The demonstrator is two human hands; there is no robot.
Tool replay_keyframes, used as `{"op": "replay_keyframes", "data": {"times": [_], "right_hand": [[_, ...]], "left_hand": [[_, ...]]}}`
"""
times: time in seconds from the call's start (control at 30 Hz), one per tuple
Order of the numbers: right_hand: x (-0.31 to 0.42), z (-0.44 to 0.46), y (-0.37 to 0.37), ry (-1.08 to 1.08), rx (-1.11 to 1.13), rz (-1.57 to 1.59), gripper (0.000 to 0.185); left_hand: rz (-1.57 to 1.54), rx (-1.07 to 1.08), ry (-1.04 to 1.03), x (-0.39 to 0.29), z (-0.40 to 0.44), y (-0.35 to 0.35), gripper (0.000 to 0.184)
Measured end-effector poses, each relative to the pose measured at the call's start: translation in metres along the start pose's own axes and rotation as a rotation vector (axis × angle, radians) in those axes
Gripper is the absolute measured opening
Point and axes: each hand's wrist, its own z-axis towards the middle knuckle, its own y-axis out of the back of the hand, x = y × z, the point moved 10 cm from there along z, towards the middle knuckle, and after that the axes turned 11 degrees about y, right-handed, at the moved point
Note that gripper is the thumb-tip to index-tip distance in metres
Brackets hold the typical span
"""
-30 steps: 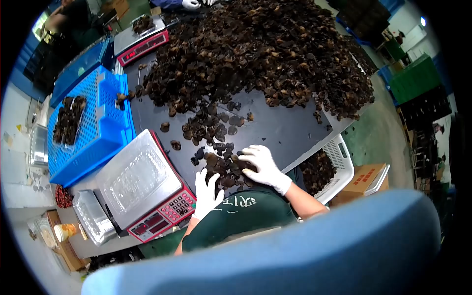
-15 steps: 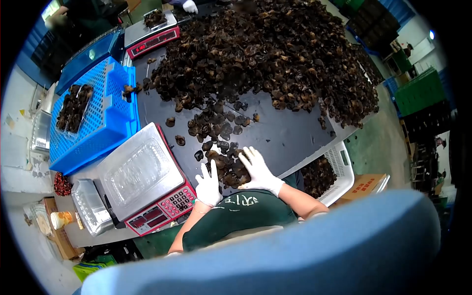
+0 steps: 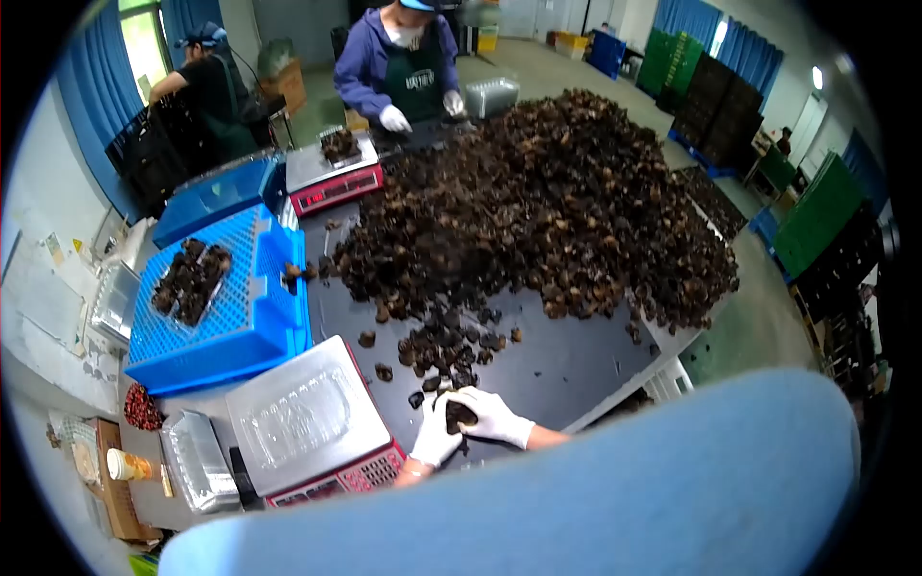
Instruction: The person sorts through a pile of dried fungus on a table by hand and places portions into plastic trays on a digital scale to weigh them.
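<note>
Near the table's front edge, my left hand (image 3: 434, 438) and my right hand (image 3: 496, 419), both in white gloves, are closed around a clump of dark wood ear mushrooms (image 3: 460, 416) between them. Some fingertips are hidden by the clump. Loose wood ears (image 3: 442, 348) trail away from my hands toward a large heap of wood ears (image 3: 557, 202) covering the far part of the table. To the left of my hands stands a red and silver scale (image 3: 370, 408) with a clear plastic tray (image 3: 300, 403) on its plate.
A blue crate (image 3: 216, 360) at left carries a filled tray (image 3: 192, 283). Beyond it is a second scale (image 3: 336, 192). Stacked clear trays (image 3: 200, 466) and a paper cup (image 3: 130, 465) stand lower left. A co-worker (image 3: 403, 72) in white gloves stands across the table.
My hands have come together and gathered the wood ears they were spread over into a clump. The view has tilted up, bringing the co-worker across the table into sight.
</note>
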Motion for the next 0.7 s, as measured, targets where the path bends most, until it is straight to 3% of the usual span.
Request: {"op": "replay_keyframes", "data": {"times": [0.17,0.2,0.3,0.4,0.47,0.57,0.63,0.67,0.7], "right_hand": [[0.046,0.066,0.035,0.147,0.007,0.023,0.065],[0.061,0.085,0.039,0.228,-0.022,0.043,0.063],[0.099,0.138,0.025,0.326,0.048,0.084,0.063],[0.141,0.187,-0.007,0.399,0.164,0.211,0.063],[0.162,0.209,-0.035,0.494,0.129,0.295,0.062],[0.17,0.228,-0.088,0.434,0.227,0.391,0.052],[0.161,0.229,-0.125,0.492,0.266,0.21,0.05],[0.156,0.227,-0.139,0.518,0.39,0.089,0.063],[0.151,0.225,-0.142,0.515,0.382,0.092,0.063]], "left_hand": [[-0.015,-0.164,-0.04,-0.072,-0.009,0.083,0.074],[0.098,-0.256,-0.098,-0.085,-0.015,0.106,0.074],[0.088,-0.328,-0.039,-0.101,-0.034,0.169,0.071],[0.239,-0.436,-0.049,-0.085,-0.054,0.224,0.069],[0.24,-0.481,0.003,-0.061,-0.067,0.259,0.068],[0.289,-0.508,0.055,-0.018,-0.08,0.297,0.066],[0.414,-0.376,0.128,0.009,-0.078,0.302,0.065],[0.42,-0.371,0.178,0.026,-0.078,0.303,0.065],[0.425,-0.365,0.23,0.043,-0.08,0.305,0.066]]}}
